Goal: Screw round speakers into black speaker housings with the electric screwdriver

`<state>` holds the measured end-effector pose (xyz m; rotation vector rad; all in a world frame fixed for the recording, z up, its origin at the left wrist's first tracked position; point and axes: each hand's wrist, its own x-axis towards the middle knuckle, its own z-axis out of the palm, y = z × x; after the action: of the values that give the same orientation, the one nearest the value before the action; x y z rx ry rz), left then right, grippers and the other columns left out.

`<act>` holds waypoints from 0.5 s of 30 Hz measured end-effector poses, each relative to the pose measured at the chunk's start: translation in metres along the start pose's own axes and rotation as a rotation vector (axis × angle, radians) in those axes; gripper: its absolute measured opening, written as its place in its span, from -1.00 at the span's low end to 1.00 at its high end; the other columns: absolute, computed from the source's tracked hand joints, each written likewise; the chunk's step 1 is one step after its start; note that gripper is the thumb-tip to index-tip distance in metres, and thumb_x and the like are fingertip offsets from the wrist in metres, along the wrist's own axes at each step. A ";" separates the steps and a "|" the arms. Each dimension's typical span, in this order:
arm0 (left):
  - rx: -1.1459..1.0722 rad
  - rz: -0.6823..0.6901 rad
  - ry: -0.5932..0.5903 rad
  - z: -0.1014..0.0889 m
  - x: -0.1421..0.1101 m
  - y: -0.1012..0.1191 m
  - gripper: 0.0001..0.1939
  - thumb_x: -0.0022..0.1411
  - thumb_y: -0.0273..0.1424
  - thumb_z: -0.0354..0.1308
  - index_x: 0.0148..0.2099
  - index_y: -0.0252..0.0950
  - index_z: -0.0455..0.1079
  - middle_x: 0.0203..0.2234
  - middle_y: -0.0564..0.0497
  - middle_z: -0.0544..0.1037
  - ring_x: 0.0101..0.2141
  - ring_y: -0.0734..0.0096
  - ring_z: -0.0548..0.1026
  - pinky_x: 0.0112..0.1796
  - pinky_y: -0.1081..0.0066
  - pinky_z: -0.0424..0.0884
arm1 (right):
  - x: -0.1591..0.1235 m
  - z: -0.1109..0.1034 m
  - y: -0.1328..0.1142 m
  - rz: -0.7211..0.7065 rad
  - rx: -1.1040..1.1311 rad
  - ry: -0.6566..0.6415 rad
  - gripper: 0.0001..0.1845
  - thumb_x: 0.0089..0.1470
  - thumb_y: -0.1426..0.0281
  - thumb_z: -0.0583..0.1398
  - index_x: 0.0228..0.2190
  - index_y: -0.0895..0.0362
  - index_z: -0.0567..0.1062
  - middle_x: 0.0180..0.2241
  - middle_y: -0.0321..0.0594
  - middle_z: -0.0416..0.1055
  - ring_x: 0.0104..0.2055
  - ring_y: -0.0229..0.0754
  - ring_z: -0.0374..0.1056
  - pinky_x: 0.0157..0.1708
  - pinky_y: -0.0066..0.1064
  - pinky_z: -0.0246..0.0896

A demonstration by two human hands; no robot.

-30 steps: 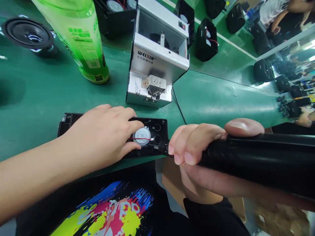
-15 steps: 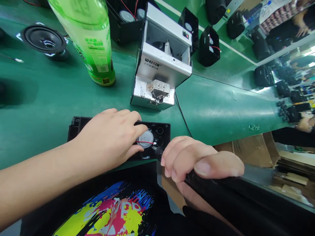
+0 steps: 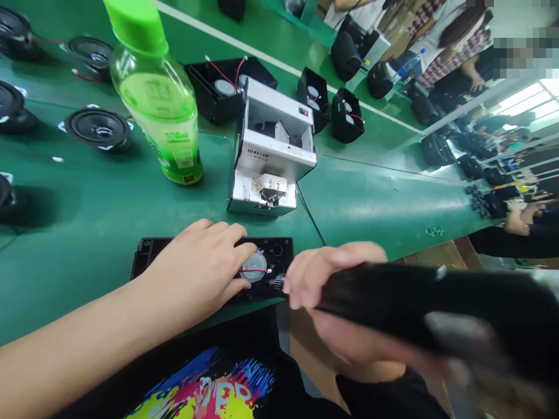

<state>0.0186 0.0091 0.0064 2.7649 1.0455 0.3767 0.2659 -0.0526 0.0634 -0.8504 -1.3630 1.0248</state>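
A black speaker housing [image 3: 151, 249] lies at the front edge of the green table, with a small round silver speaker [image 3: 255, 266] inside it and a red lead across that. My left hand [image 3: 198, 265] is laid over the housing, gripping it, thumb and forefinger beside the speaker. In my right hand [image 3: 317, 270] is a thick black electric screwdriver [image 3: 393, 299], closed fingers around its front part. Its tip points into the housing, near the speaker's lower right edge. Motion blurs the rear of the tool, and the bit's exact contact is unclear.
Behind the housing stands a silver WEIXIN screw feeder [image 3: 273, 151], with a green bottle [image 3: 163, 116] to its left. Loose speakers [image 3: 98, 128] sit at the left. Several black speaker boxes [image 3: 348, 116] stand farther back. A cardboard box [image 3: 437, 256] and other people are at the right.
The view has shifted, so the table things appear lower. The screwdriver's rear end has swung up and is blurred; my right thumb has shifted on it. My left hand stays on the housing.
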 end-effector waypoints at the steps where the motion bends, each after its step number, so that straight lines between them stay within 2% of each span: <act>1: -0.001 0.006 0.012 0.001 0.000 -0.001 -0.56 0.35 -0.17 0.74 0.18 -0.16 0.82 0.07 -0.18 0.85 0.00 -0.16 0.83 0.00 -0.09 0.62 | 0.015 -0.002 -0.013 -0.030 0.076 0.043 -0.31 0.69 -0.40 0.20 0.23 -0.18 0.81 -0.43 -0.38 0.58 -0.48 -0.10 0.54 -0.37 -0.15 0.61; 3: 0.003 0.021 0.035 0.002 0.001 -0.003 -0.59 0.35 -0.17 0.74 0.15 -0.16 0.83 0.02 -0.17 0.85 -0.03 -0.14 0.82 -0.02 -0.08 0.61 | 0.050 -0.006 -0.034 -0.116 0.163 0.053 -0.28 0.62 -0.42 0.28 0.21 -0.14 0.87 -0.45 -0.39 0.56 -0.53 -0.13 0.50 -0.44 -0.18 0.56; 5: 0.005 0.031 0.062 0.002 0.001 -0.003 -0.61 0.34 -0.17 0.73 0.13 -0.17 0.83 0.00 -0.17 0.84 -0.05 -0.14 0.81 -0.04 -0.08 0.61 | 0.087 -0.002 -0.042 -0.152 0.112 0.025 -0.33 0.48 -0.46 0.41 0.07 -0.19 0.86 -0.44 -0.39 0.60 -0.50 -0.11 0.56 -0.43 -0.18 0.58; 7: 0.003 0.043 0.101 0.001 -0.001 -0.001 -0.62 0.36 -0.21 0.69 0.15 -0.18 0.84 0.07 -0.21 0.85 0.01 -0.16 0.82 0.01 -0.09 0.63 | 0.120 0.010 -0.033 -0.207 0.018 0.115 -0.21 0.28 -0.62 0.43 -0.14 -0.17 0.71 -0.51 -0.43 0.55 -0.54 -0.12 0.49 -0.50 -0.18 0.48; 9: 0.002 0.060 0.181 -0.001 -0.006 0.007 -0.68 0.46 -0.27 0.58 0.19 -0.21 0.84 0.20 -0.27 0.86 0.12 -0.17 0.81 0.12 -0.11 0.64 | 0.143 0.023 -0.014 -0.264 -0.007 0.143 -0.07 0.22 -0.77 0.28 -0.22 -0.17 0.61 -0.56 -0.45 0.48 -0.61 -0.12 0.38 -0.58 -0.16 0.33; 11: 0.015 0.063 0.272 -0.003 -0.016 0.019 -0.73 0.62 -0.33 0.40 0.22 -0.23 0.84 0.33 -0.30 0.84 0.26 -0.13 0.78 0.27 -0.10 0.60 | 0.157 0.030 0.007 -0.246 -0.011 0.105 -0.06 0.24 -0.78 0.25 -0.22 -0.19 0.63 -0.57 -0.42 0.43 -0.61 -0.09 0.33 -0.60 -0.13 0.29; 13: 0.036 0.056 0.330 -0.003 -0.029 0.033 -0.66 0.73 -0.35 0.24 0.25 -0.27 0.84 0.45 -0.32 0.79 0.39 -0.10 0.72 0.40 -0.08 0.52 | 0.162 0.029 0.021 -0.206 -0.066 0.081 -0.11 0.18 -0.74 0.35 -0.11 -0.23 0.69 -0.53 -0.39 0.43 -0.59 -0.04 0.35 -0.57 -0.09 0.32; 15: 0.046 0.050 0.341 -0.001 -0.044 0.046 -0.57 0.77 -0.32 0.16 0.34 -0.35 0.82 0.57 -0.36 0.70 0.54 -0.15 0.62 0.49 -0.11 0.43 | 0.162 0.026 0.026 -0.183 -0.118 0.101 -0.08 0.12 -0.73 0.40 0.04 -0.28 0.70 -0.50 -0.38 0.41 -0.57 0.00 0.37 -0.54 -0.05 0.33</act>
<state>0.0153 -0.0544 0.0101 2.8345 1.0647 0.8670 0.2272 0.1053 0.0986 -0.8359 -1.3975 0.7564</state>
